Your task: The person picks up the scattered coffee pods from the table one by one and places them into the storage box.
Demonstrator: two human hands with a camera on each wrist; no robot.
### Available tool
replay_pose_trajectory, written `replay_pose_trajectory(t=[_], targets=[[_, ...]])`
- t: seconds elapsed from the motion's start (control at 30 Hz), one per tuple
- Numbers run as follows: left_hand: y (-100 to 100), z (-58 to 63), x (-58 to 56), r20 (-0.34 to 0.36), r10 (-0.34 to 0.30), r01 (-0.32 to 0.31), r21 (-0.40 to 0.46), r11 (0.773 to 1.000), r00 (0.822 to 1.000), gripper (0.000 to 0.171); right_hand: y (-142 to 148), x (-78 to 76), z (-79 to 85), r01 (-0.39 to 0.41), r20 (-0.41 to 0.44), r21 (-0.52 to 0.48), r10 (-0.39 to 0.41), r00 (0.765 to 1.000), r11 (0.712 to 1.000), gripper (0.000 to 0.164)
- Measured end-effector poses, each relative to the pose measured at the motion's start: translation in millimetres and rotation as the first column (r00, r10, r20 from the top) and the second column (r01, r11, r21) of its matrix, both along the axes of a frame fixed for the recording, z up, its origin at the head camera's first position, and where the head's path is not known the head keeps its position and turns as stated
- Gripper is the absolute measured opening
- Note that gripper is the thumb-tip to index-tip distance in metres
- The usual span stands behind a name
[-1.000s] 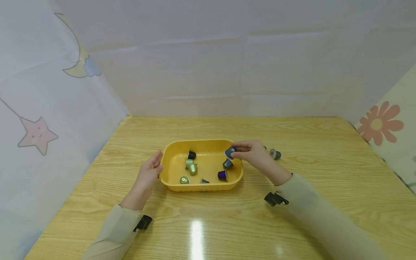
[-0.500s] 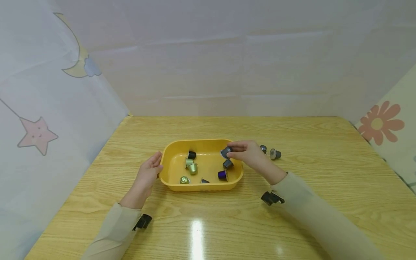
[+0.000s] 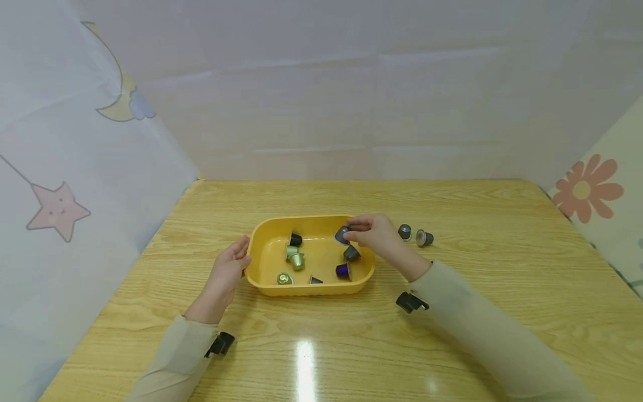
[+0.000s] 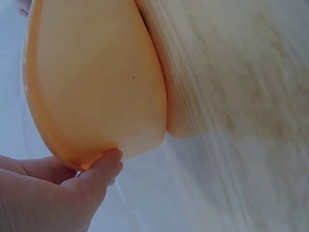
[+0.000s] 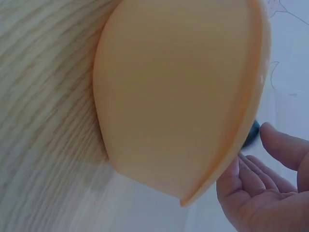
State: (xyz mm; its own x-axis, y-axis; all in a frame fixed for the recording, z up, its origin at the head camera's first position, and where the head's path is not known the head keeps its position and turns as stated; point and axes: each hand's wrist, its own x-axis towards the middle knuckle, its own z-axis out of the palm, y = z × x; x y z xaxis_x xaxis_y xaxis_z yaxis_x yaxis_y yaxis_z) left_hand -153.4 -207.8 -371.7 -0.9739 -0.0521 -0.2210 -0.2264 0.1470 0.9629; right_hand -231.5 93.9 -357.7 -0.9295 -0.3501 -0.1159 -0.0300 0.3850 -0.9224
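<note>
A yellow plastic tub [image 3: 306,291] sits on the table with several coffee capsules inside. My left hand [image 3: 228,273] grips the tub's left end; in the left wrist view the thumb [image 4: 104,166] lies against the tub wall. Over the tub's right part, my right hand [image 3: 374,237] pinches a dark grey coffee capsule [image 3: 342,235] between thumb and fingers. Below it in the tub lie another dark capsule [image 3: 351,253] and a purple capsule [image 3: 344,272]. Green capsules [image 3: 297,261] and a black capsule [image 3: 295,239] lie farther left. In the right wrist view the rim mostly hides the held capsule [image 5: 251,134].
Two more capsules, a dark one [image 3: 404,231] and a grey one [image 3: 424,238], rest on the wooden table [image 3: 482,223] right of the tub. A pale printed sheet [image 3: 321,111] hangs behind and along both sides.
My right hand has moved left with the dark grey capsule, farther over the tub. The dark capsule on the table has come into full view. The left hand and tub stay put.
</note>
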Motion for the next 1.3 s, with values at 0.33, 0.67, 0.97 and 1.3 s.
replay_pose_trajectory(t=[0.33, 0.67, 0.97, 1.3], targets=[[0, -1.3, 0.1, 0.0, -0.002, 0.002, 0.004, 1.0, 1.0, 0.056, 4, 3.2, 1.1, 0.063, -0.059, -0.001, -0.063, 0.996, 0.998, 0.037], [-3, -1.4, -2.5, 0.004, 0.0, 0.0, -0.013, 1.0, 1.0, 0.056, 31, 5.7, -1.0, 0.093, -0.115, -0.029, -0.096, 0.989, 0.995, 0.039], [-2, -1.7, -2.4, 0.01, 0.0, 0.001, -0.006, 1.0, 1.0, 0.056, 62, 6.6, -8.6, 0.13, -0.185, -0.034, -0.134, 0.973, 0.991, 0.039], [-2, -1.7, -1.1, 0.009, 0.001, -0.001, 0.002, 1.0, 1.0, 0.056, 87, 8.9, -11.0, 0.153, -0.253, 0.055, -0.134, 0.958, 0.987, 0.042]])
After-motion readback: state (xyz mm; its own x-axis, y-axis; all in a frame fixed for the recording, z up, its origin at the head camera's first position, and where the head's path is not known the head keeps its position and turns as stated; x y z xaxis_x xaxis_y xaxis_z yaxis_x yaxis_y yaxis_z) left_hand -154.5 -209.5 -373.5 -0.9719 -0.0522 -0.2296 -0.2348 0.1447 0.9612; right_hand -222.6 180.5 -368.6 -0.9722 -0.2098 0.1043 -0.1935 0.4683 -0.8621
